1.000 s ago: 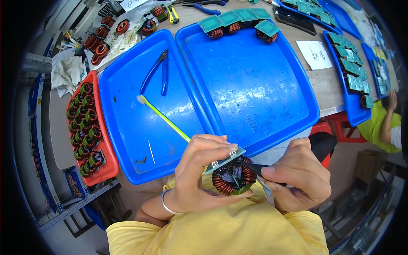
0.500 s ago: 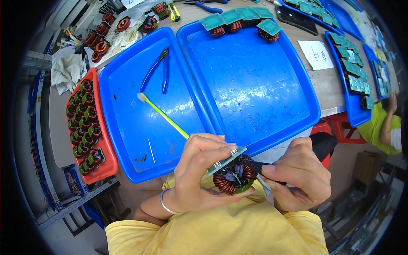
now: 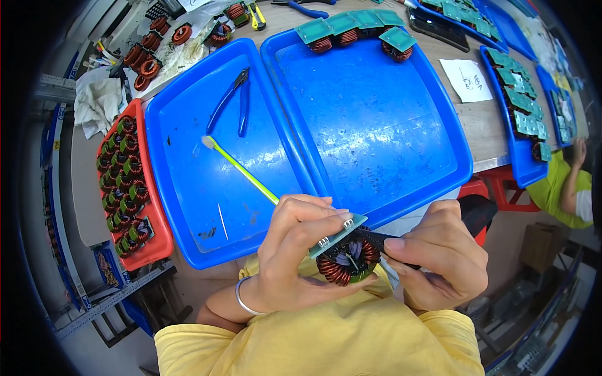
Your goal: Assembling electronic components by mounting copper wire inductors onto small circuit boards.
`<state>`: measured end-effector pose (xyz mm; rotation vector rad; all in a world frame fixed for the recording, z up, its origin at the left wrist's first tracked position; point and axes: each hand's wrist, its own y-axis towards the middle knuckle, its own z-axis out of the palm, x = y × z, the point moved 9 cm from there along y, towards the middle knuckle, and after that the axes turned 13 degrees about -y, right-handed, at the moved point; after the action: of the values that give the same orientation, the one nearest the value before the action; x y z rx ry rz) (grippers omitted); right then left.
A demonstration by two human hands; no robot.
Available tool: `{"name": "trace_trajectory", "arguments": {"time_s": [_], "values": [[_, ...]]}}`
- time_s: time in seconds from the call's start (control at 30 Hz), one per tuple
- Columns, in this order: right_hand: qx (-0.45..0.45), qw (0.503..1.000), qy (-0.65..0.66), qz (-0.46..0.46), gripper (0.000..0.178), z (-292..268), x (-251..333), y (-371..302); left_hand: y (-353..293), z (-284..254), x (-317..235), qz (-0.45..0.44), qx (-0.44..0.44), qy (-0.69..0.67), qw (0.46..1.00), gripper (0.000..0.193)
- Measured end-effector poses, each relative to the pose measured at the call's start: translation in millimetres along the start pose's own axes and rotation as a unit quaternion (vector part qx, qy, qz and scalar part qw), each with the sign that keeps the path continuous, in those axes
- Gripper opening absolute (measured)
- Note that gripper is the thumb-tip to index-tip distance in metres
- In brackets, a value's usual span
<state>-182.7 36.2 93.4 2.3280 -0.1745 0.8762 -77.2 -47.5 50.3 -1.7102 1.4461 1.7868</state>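
Note:
My left hand [image 3: 291, 250] is closed round a copper-wound toroidal coil [image 3: 342, 266] with a small green circuit board [image 3: 335, 238] on its upper side. White pins stand out of the board. Between the fingertips of my right hand [image 3: 442, 257] is a slim black tool [image 3: 370, 237], perhaps tweezers; its tip reaches the coil just under the board, and where it ends I cannot make out. Beyond my hands, a green-handled brush [image 3: 244, 170] and blue-handled cutting pliers [image 3: 232, 103] lie in the left blue tray [image 3: 188, 188].
A red tray [image 3: 164, 241] full of coils stands at the left. Several board-topped coils sit at the far edge of the right blue tray [image 3: 382, 138]. Farther right are a paper note [image 3: 467, 80] and another blue tray [image 3: 523, 166] of boards. A co-worker's arm [image 3: 570, 188] shows at the right.
The coil and board have shifted slightly to the right in my left hand's grip. The black tool's tip now sits a little higher, nearer the board.

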Motion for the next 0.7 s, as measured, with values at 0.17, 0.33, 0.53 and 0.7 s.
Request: {"name": "trace_trajectory", "arguments": {"time_s": [0.17, 0.33, 0.53, 0.7], "values": [[0.000, 1.000, -0.004, 0.003, 0.030, -1.9, 0.6, 0.3, -0.5, 0.5, 1.0, -0.004, -0.003, -0.006, 1.000, 0.066], [0.007, 1.000, -0.020, 0.001, 0.030, -0.8, 1.4, 1.1, 0.0, 0.2, 2.7, -0.011, -0.005, -0.010, 1.000, 0.065], [0.004, 1.000, -0.016, -0.002, 0.030, -0.5, 1.9, 0.9, 0.3, -0.2, 3.7, -0.011, -0.009, -0.012, 1.000, 0.064], [0.001, 1.000, -0.021, -0.007, 0.031, 1.0, 2.0, 0.1, 0.5, -0.7, 3.5, -0.010, -0.008, -0.013, 1.000, 0.064]]}}
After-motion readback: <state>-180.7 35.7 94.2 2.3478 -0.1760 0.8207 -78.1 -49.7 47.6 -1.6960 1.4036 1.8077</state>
